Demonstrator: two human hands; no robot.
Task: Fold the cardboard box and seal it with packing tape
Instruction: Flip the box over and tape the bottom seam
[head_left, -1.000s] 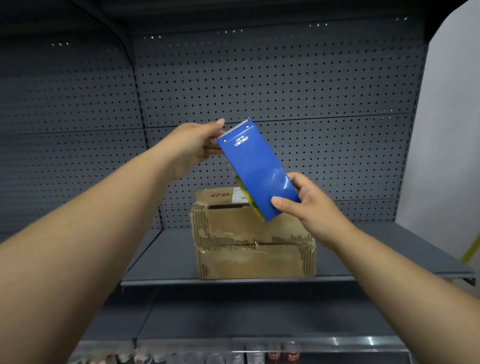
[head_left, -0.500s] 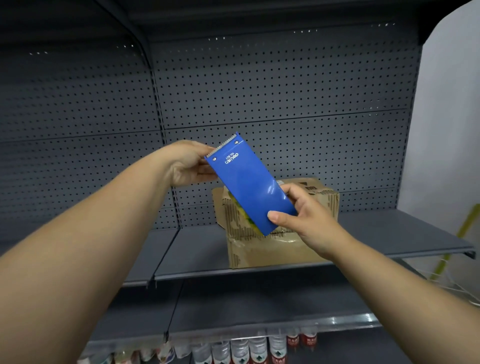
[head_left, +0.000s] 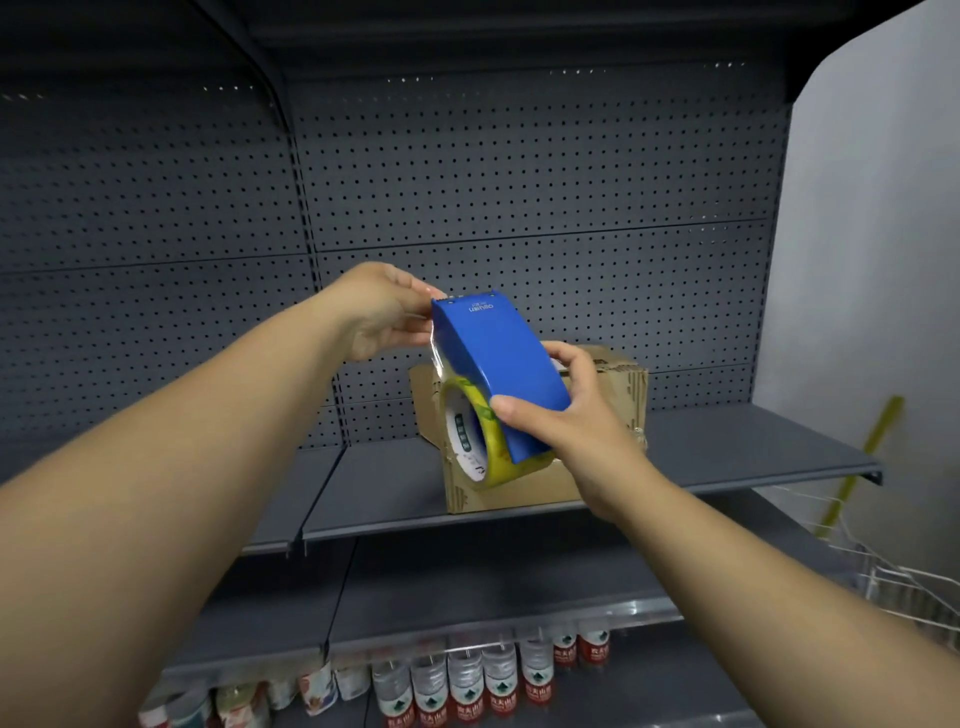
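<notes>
A blue tape dispenser (head_left: 498, 358) with a yellow-edged roll of clear packing tape (head_left: 475, 441) is held up in front of the shelf. My right hand (head_left: 561, 421) grips its lower end, thumb on the blue cover. My left hand (head_left: 382, 312) pinches the loose end of the clear tape at the dispenser's top left corner. Behind the dispenser, a worn brown cardboard box (head_left: 613, 410) stands on the grey shelf (head_left: 737, 452), partly hidden by the dispenser and my right hand.
A dark pegboard wall (head_left: 519, 182) backs the shelving. A lower shelf (head_left: 467, 587) sits beneath, and below it stand several water bottles (head_left: 467, 686). A white wire basket (head_left: 904, 587) and a yellow stick (head_left: 862, 457) are at the right by a grey wall.
The dispenser has turned so its open side with the roll faces me. My left hand has shifted to the tape end at the top corner. The view has swung left and down.
</notes>
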